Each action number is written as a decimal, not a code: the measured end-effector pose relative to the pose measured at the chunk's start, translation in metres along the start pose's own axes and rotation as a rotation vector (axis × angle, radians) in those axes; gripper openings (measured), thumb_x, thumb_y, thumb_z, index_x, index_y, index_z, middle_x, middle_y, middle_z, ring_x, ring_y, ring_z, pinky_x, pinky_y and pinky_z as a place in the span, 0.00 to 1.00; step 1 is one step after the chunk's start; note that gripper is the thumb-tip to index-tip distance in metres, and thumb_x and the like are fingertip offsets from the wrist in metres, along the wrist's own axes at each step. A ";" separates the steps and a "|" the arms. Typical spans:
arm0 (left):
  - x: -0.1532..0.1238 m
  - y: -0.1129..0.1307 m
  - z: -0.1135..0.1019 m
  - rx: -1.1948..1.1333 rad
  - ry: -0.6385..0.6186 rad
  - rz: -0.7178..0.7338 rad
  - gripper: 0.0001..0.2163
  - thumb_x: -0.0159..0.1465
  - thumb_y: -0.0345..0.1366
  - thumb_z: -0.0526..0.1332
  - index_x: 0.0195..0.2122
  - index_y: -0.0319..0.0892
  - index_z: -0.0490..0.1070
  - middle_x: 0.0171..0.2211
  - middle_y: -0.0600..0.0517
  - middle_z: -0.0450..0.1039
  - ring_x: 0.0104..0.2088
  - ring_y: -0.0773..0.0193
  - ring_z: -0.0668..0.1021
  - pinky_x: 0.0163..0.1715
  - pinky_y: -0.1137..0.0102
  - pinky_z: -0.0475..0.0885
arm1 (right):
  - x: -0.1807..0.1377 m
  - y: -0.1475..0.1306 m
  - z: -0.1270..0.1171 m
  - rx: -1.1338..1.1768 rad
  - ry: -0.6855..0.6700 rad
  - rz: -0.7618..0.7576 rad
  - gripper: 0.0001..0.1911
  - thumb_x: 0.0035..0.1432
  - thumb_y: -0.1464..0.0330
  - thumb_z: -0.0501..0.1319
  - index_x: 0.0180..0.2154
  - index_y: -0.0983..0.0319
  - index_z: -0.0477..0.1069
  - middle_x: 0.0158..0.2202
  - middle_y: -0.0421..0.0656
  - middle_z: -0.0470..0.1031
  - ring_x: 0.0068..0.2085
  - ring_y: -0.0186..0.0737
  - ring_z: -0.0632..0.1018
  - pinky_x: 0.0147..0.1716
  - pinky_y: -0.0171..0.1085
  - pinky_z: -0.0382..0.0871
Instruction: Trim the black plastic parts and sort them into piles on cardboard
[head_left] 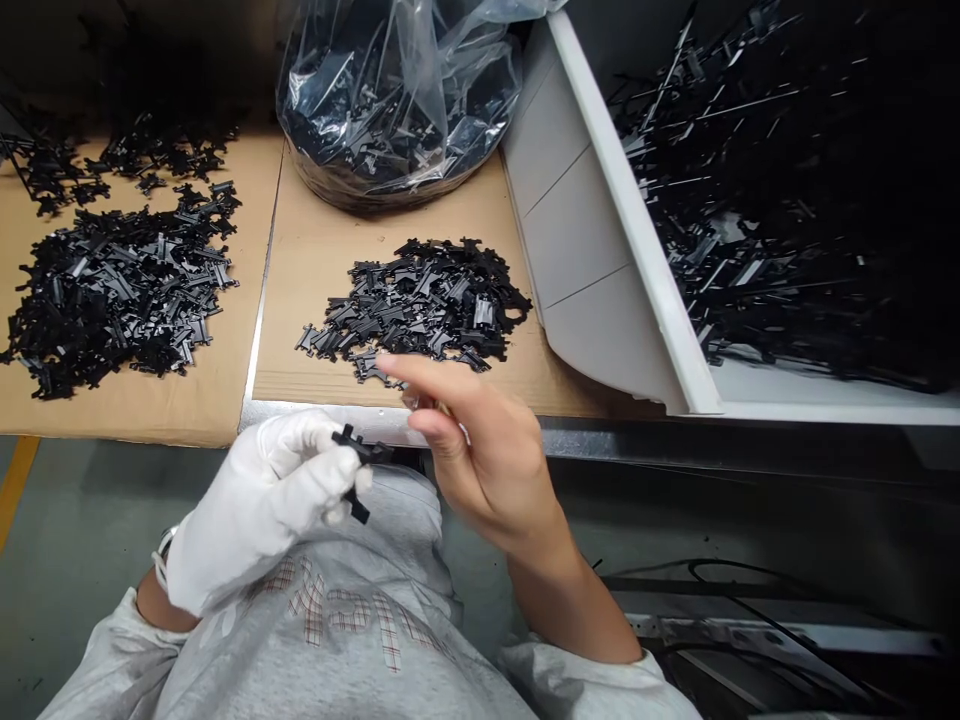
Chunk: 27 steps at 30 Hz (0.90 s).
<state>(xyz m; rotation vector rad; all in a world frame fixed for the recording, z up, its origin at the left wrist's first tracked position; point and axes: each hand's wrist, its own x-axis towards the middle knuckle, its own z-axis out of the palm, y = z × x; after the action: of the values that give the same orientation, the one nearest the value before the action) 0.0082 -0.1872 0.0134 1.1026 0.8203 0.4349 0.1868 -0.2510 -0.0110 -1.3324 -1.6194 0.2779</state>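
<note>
Black part [360, 446] is pinched in the gloved left hand [259, 505] at the counter's [360, 410] front edge; right hand [487, 450]'s grip is unclear. Clear bag [416, 60], behind, and white bin [592, 230], right, hold black pieces [739, 250].

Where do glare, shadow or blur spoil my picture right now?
Head view: bright glare streaks the clear plastic bag; head view: dark parts in the white bin look smeared, sinking into near-black shadow toward the right edge; head view: the upper-left pile fades into darkness; head view: the black part in the left hand has a readable outline.
</note>
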 end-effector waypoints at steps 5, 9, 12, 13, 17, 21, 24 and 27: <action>0.049 -0.005 -0.013 0.678 0.108 0.321 0.09 0.67 0.37 0.63 0.29 0.43 0.72 0.31 0.52 0.72 0.35 0.62 0.74 0.39 0.66 0.69 | -0.007 0.007 -0.010 -0.015 0.121 0.116 0.15 0.74 0.62 0.56 0.58 0.52 0.74 0.48 0.42 0.82 0.36 0.36 0.80 0.39 0.36 0.75; 0.097 -0.002 -0.015 1.217 0.128 0.342 0.09 0.67 0.37 0.64 0.29 0.43 0.76 0.35 0.48 0.75 0.43 0.53 0.75 0.46 0.59 0.66 | -0.019 0.012 -0.021 -0.060 0.230 0.212 0.16 0.74 0.61 0.56 0.57 0.54 0.74 0.41 0.43 0.81 0.31 0.37 0.76 0.33 0.37 0.72; 0.114 0.003 -0.002 1.482 0.170 0.303 0.10 0.65 0.42 0.67 0.32 0.42 0.79 0.38 0.44 0.76 0.45 0.46 0.75 0.42 0.57 0.65 | -0.026 0.014 -0.025 -0.080 0.242 0.257 0.16 0.74 0.61 0.56 0.57 0.56 0.75 0.36 0.42 0.79 0.30 0.38 0.74 0.31 0.38 0.69; 0.116 0.004 0.003 1.543 0.193 0.303 0.10 0.65 0.43 0.68 0.34 0.42 0.79 0.39 0.43 0.77 0.46 0.45 0.75 0.40 0.58 0.64 | -0.028 0.015 -0.026 -0.089 0.243 0.268 0.16 0.74 0.61 0.56 0.57 0.56 0.75 0.34 0.42 0.77 0.30 0.38 0.74 0.32 0.38 0.68; 0.110 0.011 0.003 1.625 0.354 0.371 0.15 0.67 0.48 0.64 0.45 0.41 0.77 0.43 0.40 0.77 0.46 0.45 0.76 0.37 0.60 0.62 | -0.033 0.019 -0.029 -0.111 0.280 0.285 0.16 0.73 0.62 0.57 0.57 0.55 0.76 0.30 0.40 0.73 0.31 0.38 0.73 0.34 0.39 0.65; 0.082 0.012 -0.039 1.653 0.665 0.210 0.19 0.73 0.50 0.53 0.51 0.41 0.75 0.45 0.38 0.77 0.44 0.45 0.76 0.37 0.59 0.61 | -0.032 0.022 -0.027 -0.086 0.275 0.322 0.16 0.73 0.62 0.57 0.56 0.56 0.76 0.30 0.40 0.73 0.30 0.39 0.72 0.35 0.40 0.65; 0.063 0.009 -0.076 1.696 0.842 -0.062 0.19 0.72 0.48 0.55 0.51 0.38 0.75 0.46 0.34 0.77 0.45 0.39 0.76 0.37 0.58 0.61 | -0.029 0.023 -0.021 -0.094 0.259 0.323 0.16 0.73 0.60 0.56 0.54 0.57 0.76 0.28 0.39 0.72 0.28 0.38 0.72 0.32 0.39 0.64; 0.059 0.005 -0.097 1.734 0.835 -0.173 0.19 0.69 0.47 0.56 0.50 0.37 0.76 0.47 0.32 0.77 0.46 0.38 0.76 0.37 0.57 0.62 | -0.025 0.024 -0.015 -0.093 0.215 0.314 0.16 0.73 0.59 0.56 0.52 0.58 0.77 0.27 0.38 0.72 0.26 0.36 0.71 0.28 0.37 0.64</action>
<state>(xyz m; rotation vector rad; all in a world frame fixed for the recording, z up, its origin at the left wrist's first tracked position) -0.0279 -0.0864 -0.0235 2.4359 2.1783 -0.1303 0.2117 -0.2689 -0.0337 -1.6310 -1.2557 0.2402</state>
